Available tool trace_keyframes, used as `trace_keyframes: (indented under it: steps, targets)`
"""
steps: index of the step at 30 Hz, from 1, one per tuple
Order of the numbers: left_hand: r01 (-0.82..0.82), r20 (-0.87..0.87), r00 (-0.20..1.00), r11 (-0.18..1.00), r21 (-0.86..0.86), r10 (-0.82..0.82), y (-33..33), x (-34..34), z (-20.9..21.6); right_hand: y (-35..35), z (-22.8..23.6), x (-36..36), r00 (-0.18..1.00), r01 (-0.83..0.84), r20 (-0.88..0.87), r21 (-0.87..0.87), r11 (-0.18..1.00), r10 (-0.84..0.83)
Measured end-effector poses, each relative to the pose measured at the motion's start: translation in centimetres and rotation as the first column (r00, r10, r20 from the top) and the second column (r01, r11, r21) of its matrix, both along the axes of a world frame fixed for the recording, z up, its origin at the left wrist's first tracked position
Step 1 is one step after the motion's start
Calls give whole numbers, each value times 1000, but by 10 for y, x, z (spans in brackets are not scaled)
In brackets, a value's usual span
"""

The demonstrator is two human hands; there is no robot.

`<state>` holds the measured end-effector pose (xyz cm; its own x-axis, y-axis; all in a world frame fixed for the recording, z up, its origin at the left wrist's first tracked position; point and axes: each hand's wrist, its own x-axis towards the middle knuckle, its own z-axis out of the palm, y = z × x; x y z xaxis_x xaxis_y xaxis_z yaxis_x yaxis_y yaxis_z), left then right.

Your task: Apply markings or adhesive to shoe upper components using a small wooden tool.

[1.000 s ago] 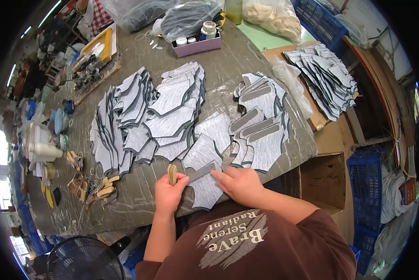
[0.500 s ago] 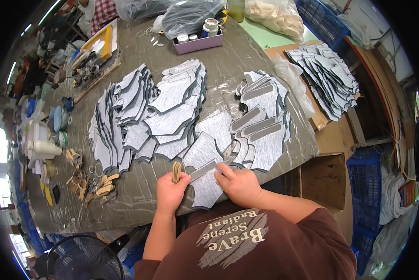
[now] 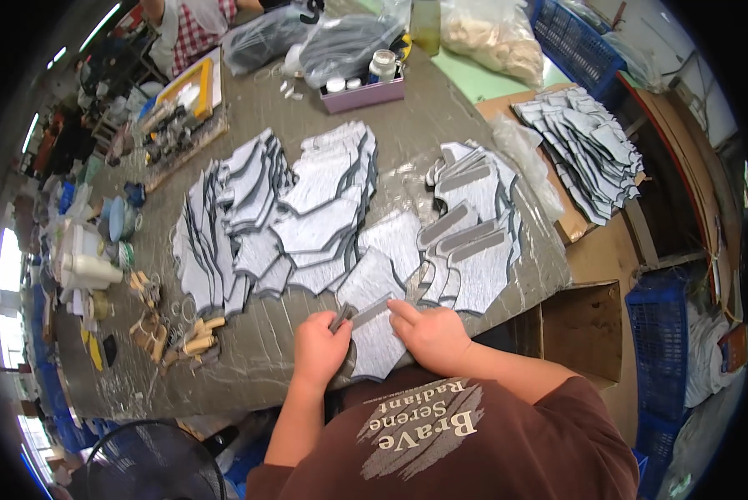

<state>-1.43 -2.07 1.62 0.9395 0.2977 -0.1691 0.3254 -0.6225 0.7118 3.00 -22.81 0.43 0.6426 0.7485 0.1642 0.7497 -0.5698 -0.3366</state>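
From where I stood, the L hand (image 3: 321,344) had its grip clamped on a sm. strip bundle (image 3: 341,317), while the R hand (image 3: 437,340), grip unclear to me, touched a grey strip (image 3: 372,312) atop a lt.-grey pc (image 3: 380,352) nr the surface's (image 3: 261,362) edge.

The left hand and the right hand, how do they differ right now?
The left hand pinches small strips; the right hand shows none in its grasp, its fingertips at the right end of the dark strip on the gray piece. The left forearm runs nearly straight up the picture; the right one slants in from the right. Both are bare.
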Motion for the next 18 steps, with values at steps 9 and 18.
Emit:
trace_keyframes:
  steps: [9, 18]
  targets:
    - [-130, 14, 984, 763, -634, 179, -1, -12, -1, 3, 7, 12, 950, 205, -301, 390, 898, -86]
    - [-23, -37, 999, 705, -709, -5, -17, 15, -18, -65, 61, 64, 877, 431, -400, 408, 805, -266]
